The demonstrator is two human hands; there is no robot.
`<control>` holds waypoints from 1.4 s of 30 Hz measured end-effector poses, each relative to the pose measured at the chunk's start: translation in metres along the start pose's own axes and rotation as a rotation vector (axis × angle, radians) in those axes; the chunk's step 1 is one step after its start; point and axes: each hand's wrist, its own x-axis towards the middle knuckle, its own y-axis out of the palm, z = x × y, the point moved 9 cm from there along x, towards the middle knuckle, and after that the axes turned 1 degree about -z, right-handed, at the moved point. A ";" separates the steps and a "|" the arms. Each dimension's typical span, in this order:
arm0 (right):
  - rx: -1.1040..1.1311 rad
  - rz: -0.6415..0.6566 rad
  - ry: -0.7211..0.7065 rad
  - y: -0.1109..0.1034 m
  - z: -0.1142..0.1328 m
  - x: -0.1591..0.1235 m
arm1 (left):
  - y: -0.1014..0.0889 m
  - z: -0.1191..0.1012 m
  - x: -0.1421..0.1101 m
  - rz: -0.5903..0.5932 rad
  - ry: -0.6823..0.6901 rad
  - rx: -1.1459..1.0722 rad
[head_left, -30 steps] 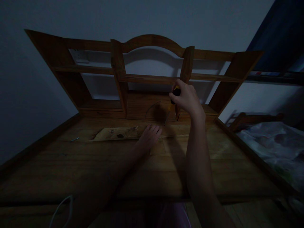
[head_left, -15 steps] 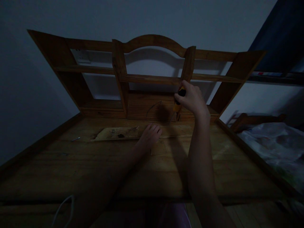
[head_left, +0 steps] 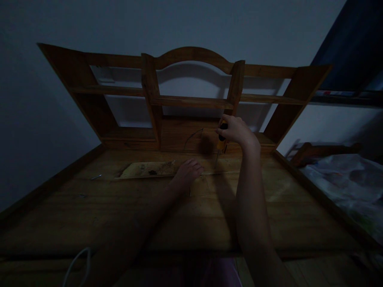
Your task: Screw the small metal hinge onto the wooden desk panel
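My right hand (head_left: 236,129) is closed around the yellow-and-black handle of a screwdriver (head_left: 220,145). Its thin shaft points down, and the tip is at a long wooden strip (head_left: 143,170) lying across the desk. Whether the tip touches the wood is too dark to tell. My left hand (head_left: 189,172) rests flat on the middle of this strip, its fingers stretched out. The strip's left end looks pale and rough, with dark patches. Both lie on the wooden desktop (head_left: 125,203).
A wooden shelf unit (head_left: 191,103) with several compartments rises along the desk's back. A small thin metal piece (head_left: 96,177) lies on the left. White cable (head_left: 77,261) loops at the front edge. Plastic bags (head_left: 344,175) lie beyond the right edge.
My right hand has come down and slightly left with the screwdriver, bringing its tip lower to the strip. My left hand stays on the strip.
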 end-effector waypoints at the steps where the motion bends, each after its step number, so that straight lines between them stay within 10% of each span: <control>1: 0.003 -0.001 0.000 0.000 0.000 0.000 | 0.001 0.000 0.000 -0.001 -0.001 -0.006; 23: 0.014 0.009 -0.015 0.005 0.004 0.005 | -0.008 -0.002 0.003 0.008 -0.056 0.042; 42: 0.053 0.004 -0.019 0.005 -0.001 0.004 | 0.022 0.043 -0.006 -0.147 -0.216 -0.361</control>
